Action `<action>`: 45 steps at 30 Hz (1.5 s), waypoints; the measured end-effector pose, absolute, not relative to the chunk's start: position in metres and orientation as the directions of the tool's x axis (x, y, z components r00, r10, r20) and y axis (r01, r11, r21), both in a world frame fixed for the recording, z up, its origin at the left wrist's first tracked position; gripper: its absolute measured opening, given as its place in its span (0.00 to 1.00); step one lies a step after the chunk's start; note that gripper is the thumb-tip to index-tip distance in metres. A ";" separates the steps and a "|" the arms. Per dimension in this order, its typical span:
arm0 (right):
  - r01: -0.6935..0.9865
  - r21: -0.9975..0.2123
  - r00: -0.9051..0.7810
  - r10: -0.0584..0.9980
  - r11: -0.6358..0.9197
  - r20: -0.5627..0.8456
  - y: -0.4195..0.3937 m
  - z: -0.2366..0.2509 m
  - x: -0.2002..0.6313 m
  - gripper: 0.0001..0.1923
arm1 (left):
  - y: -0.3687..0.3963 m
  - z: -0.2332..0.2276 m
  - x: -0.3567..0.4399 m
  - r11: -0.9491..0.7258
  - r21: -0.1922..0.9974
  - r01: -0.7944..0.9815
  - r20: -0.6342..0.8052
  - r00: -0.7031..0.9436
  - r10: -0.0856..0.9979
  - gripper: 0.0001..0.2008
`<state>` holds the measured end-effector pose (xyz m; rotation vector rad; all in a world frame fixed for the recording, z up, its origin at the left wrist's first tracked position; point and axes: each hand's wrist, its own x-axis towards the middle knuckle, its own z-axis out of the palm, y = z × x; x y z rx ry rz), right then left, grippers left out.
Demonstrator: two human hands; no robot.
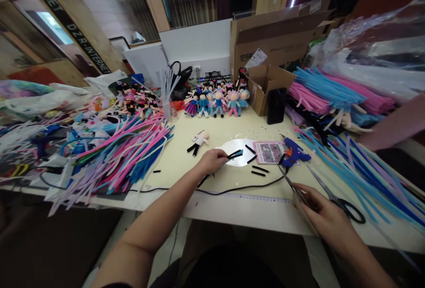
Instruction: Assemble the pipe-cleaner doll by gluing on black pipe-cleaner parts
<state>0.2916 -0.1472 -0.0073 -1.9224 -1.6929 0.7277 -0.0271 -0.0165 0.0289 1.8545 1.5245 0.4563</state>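
My left hand [212,160] rests on the pale table [186,155] and pinches a short black pipe-cleaner piece [235,154] over a shiny round disc [237,146]. More black cut pieces [260,170] lie just right of it. My right hand [323,212] is near the front edge, its fingers closed on a thin metal tool [288,180] that points toward the disc. Black-handled scissors [348,208] lie right beside that hand. A blue glue gun [295,154] sits on a pink card [268,151] between the hands.
Piles of coloured pipe cleaners lie on the left [126,155] and right [365,181]. A small white doll [199,139] lies mid-table, with a row of dolls [215,99] behind. A black phone [276,105] leans on a cardboard box [265,82]. A black cable [232,189] crosses the front.
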 end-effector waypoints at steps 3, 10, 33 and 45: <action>0.705 -0.703 0.041 0.995 -0.093 -0.090 -0.146 -0.005 0.285 0.24 | -0.019 0.030 -0.025 -0.008 0.782 0.623 -0.190 0.251 0.949 0.10; 0.419 -0.900 -0.091 0.981 -0.120 -0.173 -0.144 0.010 0.249 0.25 | -0.027 0.032 -0.018 0.176 0.947 0.267 -0.260 0.324 0.909 0.09; 0.148 -0.950 -0.359 0.880 -0.276 -0.312 -0.128 0.027 0.213 0.24 | -0.048 0.051 -0.002 0.140 0.964 0.227 -0.229 0.433 0.872 0.11; 0.153 -0.960 -0.320 0.907 -0.235 -0.273 -0.128 0.027 0.213 0.23 | -0.048 0.055 -0.002 0.066 0.945 0.319 -0.213 0.451 0.866 0.11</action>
